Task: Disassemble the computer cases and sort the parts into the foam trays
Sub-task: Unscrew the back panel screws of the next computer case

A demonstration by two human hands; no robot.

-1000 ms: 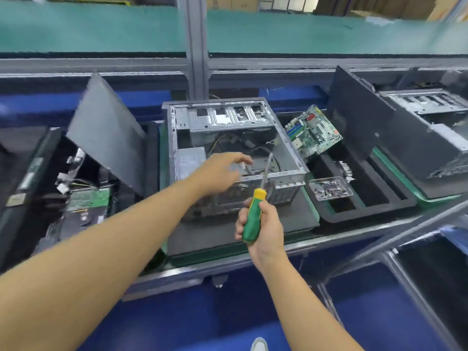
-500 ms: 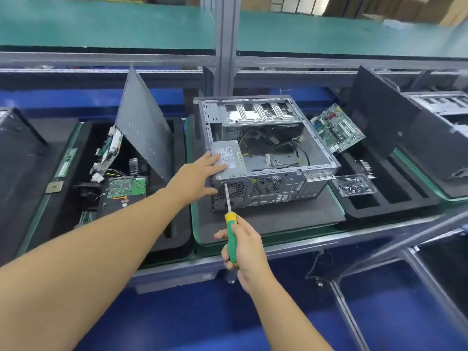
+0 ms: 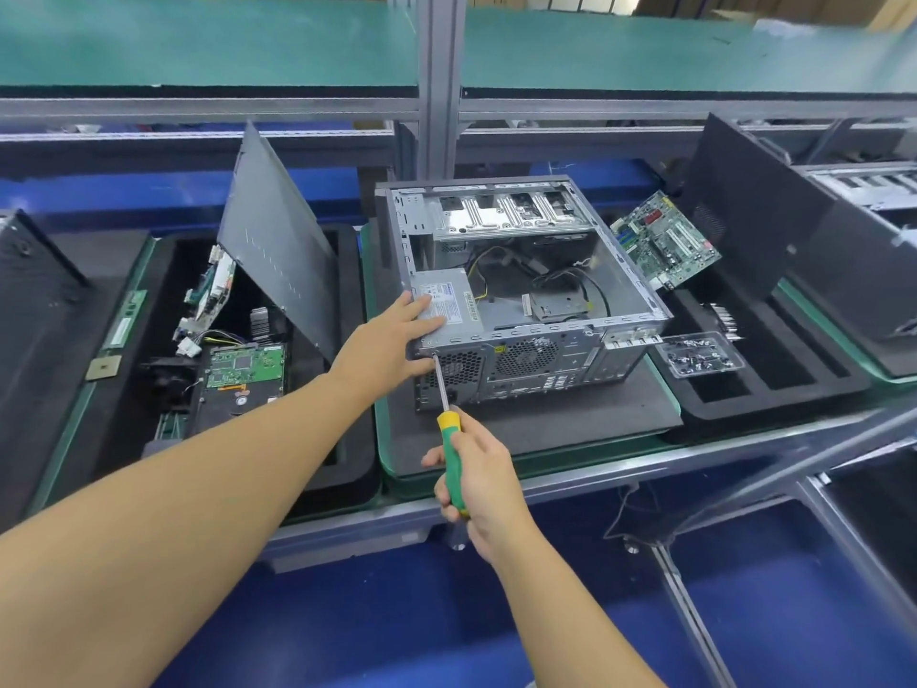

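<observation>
Both hands work at the near left corner of the computer case [image 3: 546, 360]: the left hand [image 3: 392, 340] lies flat with straight fingers on the power supply [image 3: 449, 302] there, bracing it, and the right hand [image 3: 479, 476] is wrapped round the green and yellow handle of the screwdriver [image 3: 454, 439]. Its tip meets the case's rear panel at what looks like a corner screw, though the head is too small to make out. The shaft comes in at a slant, so the tip could likely slip out and skid toward the left hand just beside it, and a freed screw could roll off the dark mat [image 3: 546, 424] under the case. Left of the case, a foam tray [image 3: 352, 439] holds a hard drive [image 3: 243, 384] and a leaning side panel [image 3: 278, 240]. Right of the case, another foam tray [image 3: 774, 384] carries a motherboard [image 3: 665, 240] and a clear box of screws [image 3: 702, 355]. In front of the case runs the counter [image 3: 595, 476] edge; behind it stands a green shelf [image 3: 198, 42].
</observation>
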